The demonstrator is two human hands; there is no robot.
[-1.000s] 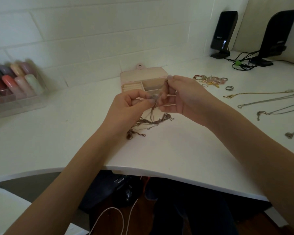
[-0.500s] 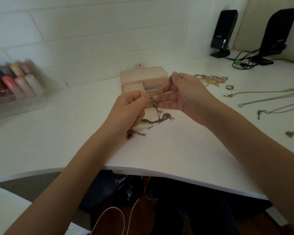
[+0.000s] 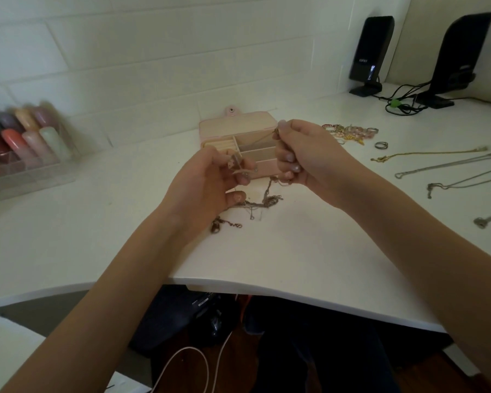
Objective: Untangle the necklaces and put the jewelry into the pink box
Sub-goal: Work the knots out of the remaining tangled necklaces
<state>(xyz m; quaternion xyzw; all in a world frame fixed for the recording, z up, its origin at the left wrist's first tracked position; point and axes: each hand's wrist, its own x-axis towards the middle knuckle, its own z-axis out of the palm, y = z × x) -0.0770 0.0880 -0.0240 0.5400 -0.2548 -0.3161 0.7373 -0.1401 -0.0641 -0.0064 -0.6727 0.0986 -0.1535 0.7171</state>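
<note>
Just in front of the open pink box (image 3: 262,168), above the white desk (image 3: 295,251), I am watching both hands working the same knot of chains from opposite sides. The left hand (image 3: 203,191) is pinching a thin strand near its fingertips, and the right hand (image 3: 309,154) is curling its fingers around another length and lifting it up past the box's compartments. The hands are sitting near each other but not touching, with the taut bit of chain running between them, rising from left to right. The tangled necklaces (image 3: 260,204) are lying mostly on the desk just below and between the hands, nearer the left thumb, with one strand climbing toward the right hand; a loose end with a clasp (image 3: 220,225) is trailing toward me. The clump's long axis is running roughly left to right, so I am judging that the coming pull should go sideways, apart. Which chain is crossing which inside the clump is too fine for me to make out, and the left fingertips are blurring. Several straightened necklaces (image 3: 437,165) and a pile of rings and bracelets (image 3: 349,131) are waiting well off to the right.
</note>
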